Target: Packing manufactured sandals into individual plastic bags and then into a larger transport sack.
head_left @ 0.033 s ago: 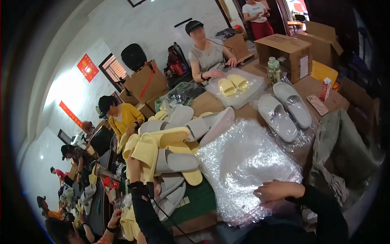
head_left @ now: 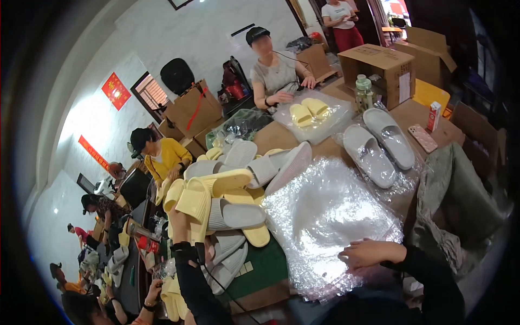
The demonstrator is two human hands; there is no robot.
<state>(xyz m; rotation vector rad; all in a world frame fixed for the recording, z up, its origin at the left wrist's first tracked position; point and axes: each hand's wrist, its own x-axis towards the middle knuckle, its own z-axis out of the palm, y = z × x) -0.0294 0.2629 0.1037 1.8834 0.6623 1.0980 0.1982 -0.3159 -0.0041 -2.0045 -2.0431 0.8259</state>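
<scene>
At the left of the slipper pile, my left hand [head_left: 177, 225] is closed on a yellow slipper [head_left: 195, 197] with a ribbed strap, held upright; most of the fingers are hidden behind it. Grey slippers [head_left: 244, 215] and other yellow slippers [head_left: 256, 234] lie heaped around it. My right hand [head_left: 374, 254] rests flat, fingers stretched, on the near right part of a stack of clear plastic bags [head_left: 325, 211]. Beyond the stack, a pair of grey slippers [head_left: 369, 157] lies on clear film.
Across the table, a person in a grey top [head_left: 275, 76] touches a bag with yellow slippers [head_left: 309, 112]. Near that stand a green bottle [head_left: 364, 93], a cardboard box [head_left: 379, 67], a phone [head_left: 422, 138] and a small carton [head_left: 434, 116]. Grey-green cloth [head_left: 460, 189] hangs at right.
</scene>
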